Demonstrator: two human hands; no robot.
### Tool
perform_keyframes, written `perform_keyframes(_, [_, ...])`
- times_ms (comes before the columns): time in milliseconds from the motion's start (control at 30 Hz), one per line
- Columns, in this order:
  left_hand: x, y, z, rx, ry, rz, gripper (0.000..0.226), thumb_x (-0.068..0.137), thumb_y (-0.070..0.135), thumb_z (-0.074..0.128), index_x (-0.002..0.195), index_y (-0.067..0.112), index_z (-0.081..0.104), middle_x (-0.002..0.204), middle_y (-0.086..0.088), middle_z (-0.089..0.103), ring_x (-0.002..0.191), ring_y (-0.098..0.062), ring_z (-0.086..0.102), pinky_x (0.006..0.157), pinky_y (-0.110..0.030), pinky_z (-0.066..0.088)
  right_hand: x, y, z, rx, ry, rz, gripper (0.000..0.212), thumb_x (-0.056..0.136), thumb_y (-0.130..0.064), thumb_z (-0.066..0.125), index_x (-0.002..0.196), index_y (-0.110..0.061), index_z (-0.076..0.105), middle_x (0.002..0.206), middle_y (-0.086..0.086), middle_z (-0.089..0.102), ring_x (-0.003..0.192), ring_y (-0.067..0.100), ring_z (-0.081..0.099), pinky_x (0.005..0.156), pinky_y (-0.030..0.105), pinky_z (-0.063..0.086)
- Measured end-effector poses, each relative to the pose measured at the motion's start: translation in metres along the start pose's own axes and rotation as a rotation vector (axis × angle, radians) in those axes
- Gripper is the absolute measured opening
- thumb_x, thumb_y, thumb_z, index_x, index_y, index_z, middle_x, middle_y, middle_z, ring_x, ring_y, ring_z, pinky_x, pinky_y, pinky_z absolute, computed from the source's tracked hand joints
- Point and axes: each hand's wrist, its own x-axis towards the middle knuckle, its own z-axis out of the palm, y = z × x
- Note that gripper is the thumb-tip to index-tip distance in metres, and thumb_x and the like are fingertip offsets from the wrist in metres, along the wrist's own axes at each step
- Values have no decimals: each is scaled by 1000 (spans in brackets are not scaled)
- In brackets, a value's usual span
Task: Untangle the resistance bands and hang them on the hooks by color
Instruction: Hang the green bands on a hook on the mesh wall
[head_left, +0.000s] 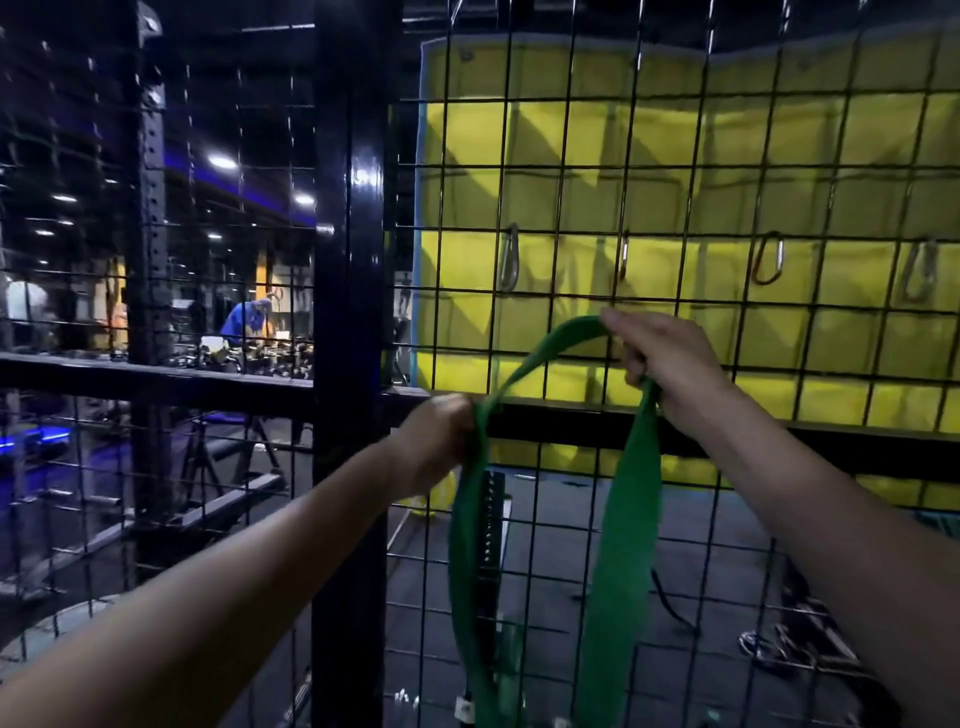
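Observation:
I hold a wide green resistance band (626, 545) up in front of a black wire grid (670, 202). My right hand (662, 358) grips the top of the band's loop, just below a row of metal carabiner hooks. My left hand (441, 439) grips the band lower and to the left. Two green strands hang down from my hands and run out of the bottom of the view. Several carabiners clip to the grid: one (509, 258) at the left, a thin one (623, 257), a reddish one (769, 258) and one (919, 270) at the right. All hang bare.
A thick black steel post (350, 312) stands left of the grid. A yellow padded mat (571, 135) hangs behind the mesh. A black crossbar (727, 434) runs under my hands. Beyond the mesh a person in blue (249, 322) bends over gym equipment. Metal parts (779, 649) lie on the floor.

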Motion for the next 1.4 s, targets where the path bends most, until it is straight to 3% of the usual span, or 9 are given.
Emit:
perform_keyframes(233, [32,58,21,-188,15,20,30,91,8,34,105,-1,60,60,1,46,52,-10,38,49,-22,32,-16,14,13,-500,-286,-48,67,73,-18,78,130,-22,43,112,1,52,103,17,54,73,24,45])
perform_keyframes(367, [33,59,50,2,-26,12,25,87,2,36,88,0,61,82,-13,58,69,-21,53,56,-24,43,-12,5,31,-583,-224,-299,36,83,-2,62,115,-16,60,104,3,62,99,19,59,80,26,47])
perform_keyframes(533, [31,51,29,-40,-286,133,55,68,8,57,123,6,47,99,-11,59,82,-15,60,67,-20,51,-10,-6,33,-718,-154,-428,27,85,-6,62,109,-16,70,114,2,68,106,16,60,87,20,42])
perform_keyframes(700, [27,47,31,489,-6,203,70,81,9,63,135,23,21,92,-3,49,69,-13,50,49,-19,40,-3,-17,45,-803,-43,-493,21,83,-11,66,101,-18,74,103,2,71,94,19,63,84,35,52])
perform_keyframes(800, [30,38,24,512,218,330,54,84,13,58,129,18,29,114,-8,36,90,-21,49,61,-24,42,1,-20,47,-814,59,-498,19,81,-14,68,98,-18,74,100,2,71,93,20,62,81,33,53])
perform_keyframes(900, [31,30,22,600,300,509,33,90,12,53,120,14,40,107,-6,41,88,-28,56,70,-37,51,5,-25,46,-745,116,-495,19,78,-11,70,96,-14,75,96,5,71,88,19,61,81,29,51])
perform_keyframes(1033, [33,29,30,532,451,652,18,96,14,45,114,12,49,104,0,48,76,-6,51,52,-11,43,6,-36,46,-687,82,-543,21,77,-9,70,97,-10,74,93,7,73,82,16,63,81,29,52])
perform_keyframes(1200, [43,31,19,568,524,705,22,96,18,46,117,16,51,109,0,53,84,-15,54,66,-32,51,17,-37,47,-702,28,-515,23,78,-12,71,100,-10,74,94,6,72,84,17,64,82,30,53])
perform_keyframes(1400, [56,35,2,766,475,749,29,97,22,45,126,25,52,104,9,48,87,-9,50,63,-17,38,38,-36,47,-649,-172,-461,18,77,-15,73,95,-11,74,87,3,71,80,16,64,77,29,53])
